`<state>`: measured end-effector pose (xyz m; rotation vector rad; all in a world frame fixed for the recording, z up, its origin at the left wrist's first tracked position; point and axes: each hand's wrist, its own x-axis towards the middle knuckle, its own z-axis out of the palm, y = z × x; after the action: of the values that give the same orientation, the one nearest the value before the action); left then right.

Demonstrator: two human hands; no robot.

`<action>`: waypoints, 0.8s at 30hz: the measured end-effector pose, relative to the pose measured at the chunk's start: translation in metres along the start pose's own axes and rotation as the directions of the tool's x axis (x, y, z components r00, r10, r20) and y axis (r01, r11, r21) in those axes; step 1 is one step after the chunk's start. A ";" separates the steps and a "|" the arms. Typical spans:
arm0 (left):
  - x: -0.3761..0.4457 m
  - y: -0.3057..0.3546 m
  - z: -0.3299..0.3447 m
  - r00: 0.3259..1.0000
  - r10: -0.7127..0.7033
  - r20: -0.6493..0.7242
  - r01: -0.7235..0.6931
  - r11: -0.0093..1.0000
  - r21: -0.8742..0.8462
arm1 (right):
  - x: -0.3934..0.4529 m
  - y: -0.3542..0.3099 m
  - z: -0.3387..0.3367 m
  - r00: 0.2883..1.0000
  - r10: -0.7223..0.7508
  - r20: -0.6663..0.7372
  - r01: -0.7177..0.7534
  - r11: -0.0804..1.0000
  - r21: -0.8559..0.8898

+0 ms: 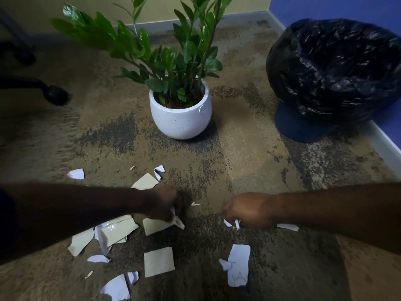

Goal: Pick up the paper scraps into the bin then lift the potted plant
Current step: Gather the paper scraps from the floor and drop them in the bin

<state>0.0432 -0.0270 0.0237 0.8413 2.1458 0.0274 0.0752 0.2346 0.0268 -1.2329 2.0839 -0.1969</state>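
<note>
Several torn paper scraps [159,261] lie scattered over the carpet in the lower half of the view, white and beige. My left hand [166,204] reaches in from the left and pinches a scrap [178,221] just above the carpet. On the right, my right hand [249,210] is low over the floor, its fingers curled round small white scraps [237,224]. The potted plant [181,114], green leaves in a round white pot, stands on the carpet beyond my hands. The bin [334,68], lined with a black bag, stands at the upper right by the wall.
Black office chair legs with a castor [55,94] stand at the far left. A pale baseboard [384,140] runs along the blue wall on the right. Speckled brown carpet [249,153] lies between the plant, the bin and the scraps.
</note>
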 end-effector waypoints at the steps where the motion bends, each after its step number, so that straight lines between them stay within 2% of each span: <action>1: 0.000 -0.001 -0.002 1.000 -0.012 -0.013 0.012 0.999 -0.036 | 0.000 -0.001 0.000 1.000 0.015 -0.004 -0.015 1.000 -0.010; 5: -0.002 -0.009 -0.014 0.996 -0.034 -0.082 0.016 0.977 -0.215 | -0.012 0.007 -0.006 0.990 0.113 -0.079 -0.111 0.993 0.034; 7: -0.002 -0.012 -0.021 0.987 -0.071 -0.146 0.042 0.980 -0.192 | -0.023 0.015 -0.016 0.967 0.193 -0.166 -0.174 0.977 0.120; 9: -0.001 -0.013 -0.030 0.973 -0.107 -0.207 0.074 0.984 -0.162 | -0.035 0.023 -0.029 0.913 0.290 -0.287 -0.216 0.940 0.263; 14: 0.000 -0.014 -0.072 0.935 -0.168 -0.312 0.079 0.957 -0.279 | -0.067 0.042 -0.076 0.738 0.464 -0.490 -0.259 0.865 0.429; 17: 0.004 -0.009 -0.099 0.877 -0.221 -0.426 0.045 0.921 -0.387 | -0.089 0.047 -0.110 0.582 0.505 -0.637 -0.241 0.856 0.458; 21: 0.012 0.009 -0.124 0.806 -0.216 -0.551 -0.062 0.895 -0.441 | -0.121 0.050 -0.149 0.424 0.511 -0.748 -0.131 0.852 0.508; 24: 0.017 0.027 -0.138 0.760 -0.205 -0.616 -0.153 0.866 -0.476 | -0.145 0.058 -0.166 0.262 0.575 -0.775 -0.026 0.807 0.590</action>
<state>-0.0464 0.0386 0.1123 0.5143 2.6010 0.9699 -0.0265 0.3496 0.1953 -0.2424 2.9103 -1.4919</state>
